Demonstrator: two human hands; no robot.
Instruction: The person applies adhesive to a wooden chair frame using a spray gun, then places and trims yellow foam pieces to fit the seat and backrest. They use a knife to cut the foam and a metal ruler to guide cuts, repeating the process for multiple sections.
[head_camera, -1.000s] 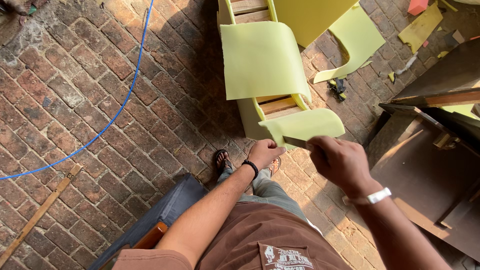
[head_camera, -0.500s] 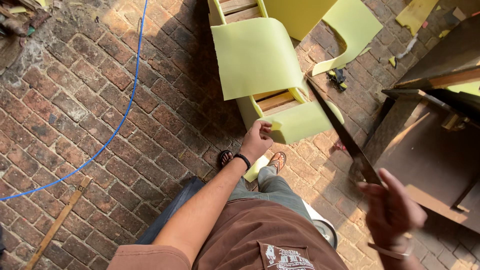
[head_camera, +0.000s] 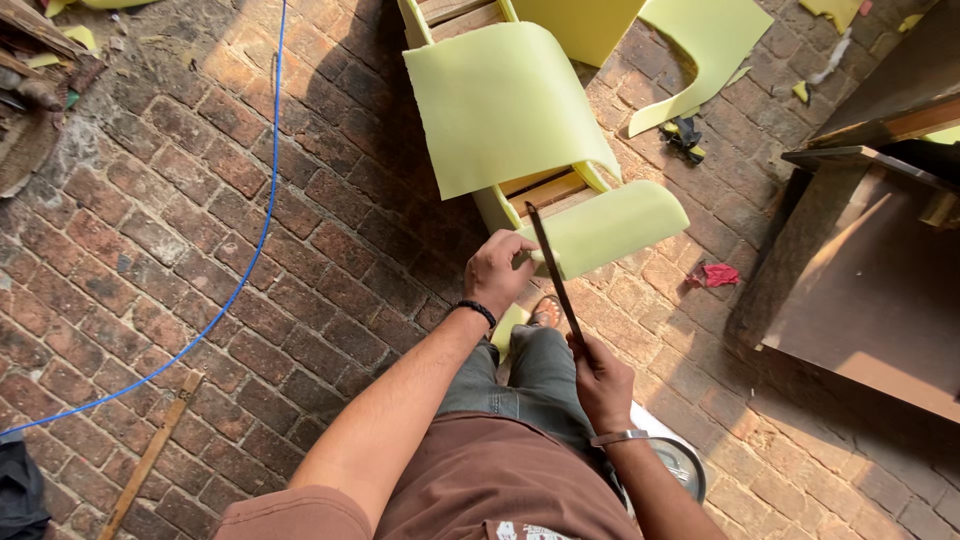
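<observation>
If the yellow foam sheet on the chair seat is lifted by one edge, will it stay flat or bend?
The foam sheet would probably bend: its free end already curves down over the seat edge. It looks light for its size, since the left hand holds its edge with fingertips only. It may tear easily near the blade.

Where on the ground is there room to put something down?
Bare brick floor lies between the blue cable and the foam-covered frame. It is crowded to the right, around the foam sheets, red scrap and brown board.
</observation>
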